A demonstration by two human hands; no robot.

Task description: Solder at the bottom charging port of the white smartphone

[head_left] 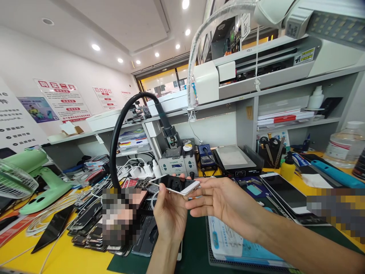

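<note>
A white phone with a dark screen (176, 184) lies tilted across my left hand (171, 211), screen up. The left thumb presses along its near edge, and the fingers are behind it. My right hand (218, 198) is beside the phone's right end, palm turned inward. Its fingers are apart and reach to the phone's edge and my left fingers; whether the fingertips bear on the phone is hard to tell. Below the hands is a dark green mat (196, 247).
Piled phones and parts (88, 228) lie left, near a green fan (37, 175). A hot-air station (176, 163) with a black hose stands behind. A blue-and-white packet (236, 243) lies right, below another white phone (285, 192). A lamp (333, 28) overhangs the upper right.
</note>
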